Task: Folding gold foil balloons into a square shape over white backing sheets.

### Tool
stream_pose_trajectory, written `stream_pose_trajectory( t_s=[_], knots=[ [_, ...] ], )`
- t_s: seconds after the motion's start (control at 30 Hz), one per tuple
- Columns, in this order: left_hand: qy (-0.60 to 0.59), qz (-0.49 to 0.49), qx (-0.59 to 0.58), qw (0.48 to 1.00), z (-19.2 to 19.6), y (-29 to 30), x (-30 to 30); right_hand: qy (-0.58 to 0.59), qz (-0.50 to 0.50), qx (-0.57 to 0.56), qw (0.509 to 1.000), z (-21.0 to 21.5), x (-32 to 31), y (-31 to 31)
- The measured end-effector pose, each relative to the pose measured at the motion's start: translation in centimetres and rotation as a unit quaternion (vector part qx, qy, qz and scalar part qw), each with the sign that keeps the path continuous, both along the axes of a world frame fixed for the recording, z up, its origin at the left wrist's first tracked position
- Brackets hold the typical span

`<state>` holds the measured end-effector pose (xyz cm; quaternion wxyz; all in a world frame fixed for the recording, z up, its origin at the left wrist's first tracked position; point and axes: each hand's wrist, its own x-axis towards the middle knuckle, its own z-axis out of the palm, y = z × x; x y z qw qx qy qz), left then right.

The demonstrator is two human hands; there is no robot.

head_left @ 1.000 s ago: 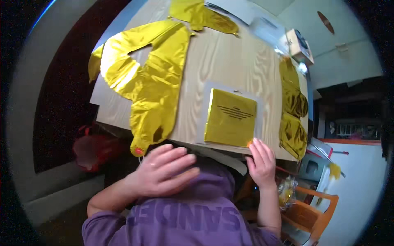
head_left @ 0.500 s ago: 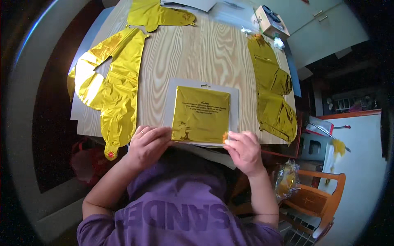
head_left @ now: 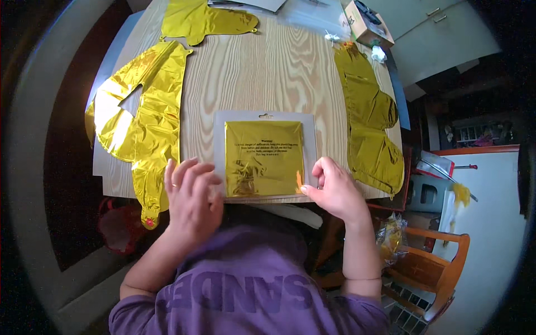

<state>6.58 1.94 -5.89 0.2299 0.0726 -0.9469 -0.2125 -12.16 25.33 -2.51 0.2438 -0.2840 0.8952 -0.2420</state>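
Observation:
A flat clear package (head_left: 310,131) with a hang hole and a pale backing lies at the table's near edge. Inside it is a folded gold foil sheet (head_left: 265,170) with dark printing. My right hand (head_left: 335,187) grips the package's lower right corner, thumb on top and the other fingers curled by its side edge. My left hand (head_left: 192,195) is raised just off the package's lower left side, fingers spread and slightly blurred, holding nothing. To the left lies a flat gold foil balloon (head_left: 159,106), its lower end hanging over the table edge near my left hand.
Another gold foil balloon (head_left: 368,106) lies along the table's right side, and a third (head_left: 209,23) at the far left. Papers (head_left: 251,4), clear plastic bags (head_left: 315,19) and a small box (head_left: 368,25) sit at the back. A wooden chair (head_left: 430,262) stands at right.
My left hand has let go of the package's left corner and lifted away, its fingers spreading. My right hand stays at the right corner, its index finger now higher along the edge.

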Motion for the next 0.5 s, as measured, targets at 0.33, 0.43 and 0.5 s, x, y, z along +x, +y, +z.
stream_pose_trajectory(
  t_s=[0.33, 0.43, 0.5],
  knots=[
    [-0.145, -0.26, -0.22, 0.929, -1.4, 1.0, -1.8, -0.023, 0.036, 0.07, 0.997, 1.3, -0.5, -0.4],
    [-0.149, -0.235, -0.211, 0.937, -2.4, -0.7, 0.9, -0.049, 0.027, 0.075, 0.996, 1.5, -0.1, 0.0],
    [-0.054, -0.252, -0.19, 0.947, -4.3, -1.7, 2.3, -0.061, -0.013, 0.058, 0.996, 0.8, 0.1, 1.2]
  ],
)
